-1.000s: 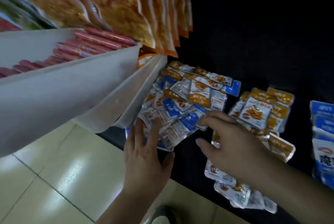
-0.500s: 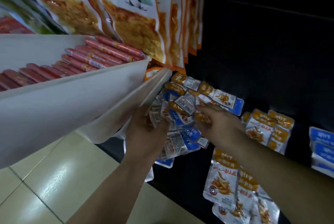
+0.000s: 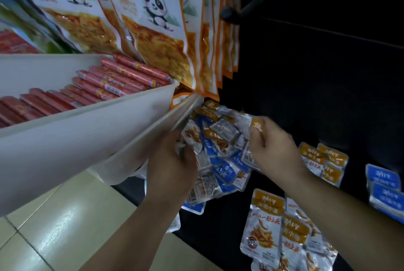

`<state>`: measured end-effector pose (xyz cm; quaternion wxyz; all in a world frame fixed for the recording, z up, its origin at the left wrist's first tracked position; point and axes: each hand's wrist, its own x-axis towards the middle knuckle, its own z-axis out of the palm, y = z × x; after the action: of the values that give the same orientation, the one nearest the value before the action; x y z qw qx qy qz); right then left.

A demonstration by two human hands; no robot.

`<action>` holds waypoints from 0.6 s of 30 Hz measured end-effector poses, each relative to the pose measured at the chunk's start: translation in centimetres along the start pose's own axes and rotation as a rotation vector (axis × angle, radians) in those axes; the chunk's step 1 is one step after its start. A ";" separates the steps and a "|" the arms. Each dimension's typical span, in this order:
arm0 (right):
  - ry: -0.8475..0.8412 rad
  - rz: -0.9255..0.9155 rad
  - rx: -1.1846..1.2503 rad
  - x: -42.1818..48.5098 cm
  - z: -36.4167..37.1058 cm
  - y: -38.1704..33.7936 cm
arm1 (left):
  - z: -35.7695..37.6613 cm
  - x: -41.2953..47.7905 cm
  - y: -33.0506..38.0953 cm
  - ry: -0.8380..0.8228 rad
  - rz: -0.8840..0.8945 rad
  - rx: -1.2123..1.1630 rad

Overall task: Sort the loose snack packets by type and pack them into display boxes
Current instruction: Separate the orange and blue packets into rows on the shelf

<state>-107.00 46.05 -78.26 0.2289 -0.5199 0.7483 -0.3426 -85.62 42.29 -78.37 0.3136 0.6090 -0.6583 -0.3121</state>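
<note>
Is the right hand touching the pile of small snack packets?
Touching. The head view shows the right hand pinching an orange-topped packet on the pile.

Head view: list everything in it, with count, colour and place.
mixed packet pile: many, blue and orange, centre
orange fish-snack packets: several, orange-silver, right and lower right
blue packets: a few, blue, right edge
white bin: one, white, left
sausages: many, red, in the white bin
panda bags: several, white-orange, hanging at top
floor tiles: cream, lower left
left hand: grips packets at the pile's left
right hand: grips packets at the pile's right
</note>
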 end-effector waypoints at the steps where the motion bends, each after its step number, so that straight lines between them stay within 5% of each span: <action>1: 0.024 0.030 0.070 -0.3 -0.6 -0.6 | -0.4 -0.3 0.0 -0.044 0.019 0.060; 6: 0.066 0.035 0.294 -3.9 -4.3 -3.2 | -1.2 -3.6 2.2 -0.002 0.333 0.412; 7: 0.067 0.004 0.276 -4.8 -4.5 -3.5 | -1.2 -4.0 3.0 -0.037 0.283 0.270; 10: 0.034 -0.089 0.141 -7.2 -4.1 -3.5 | 0.0 -4.3 6.5 -0.358 -0.342 -0.511; 11: -0.033 -0.097 0.137 -7.8 -3.6 -3.3 | 0.5 -4.4 7.3 -0.429 -0.419 -0.655; 14: -0.277 0.111 0.448 -8.6 -2.9 -2.7 | 1.8 -3.9 7.7 -0.427 -0.316 -0.647; 18: -0.044 0.431 0.653 -6.9 -4.7 -1.3 | 3.2 -2.9 7.8 -0.630 -0.145 -0.488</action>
<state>-106.99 53.51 -74.25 0.4651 -0.2576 0.6869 -0.4955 -92.69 45.74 -74.26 0.2090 0.4359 -0.5843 -0.6518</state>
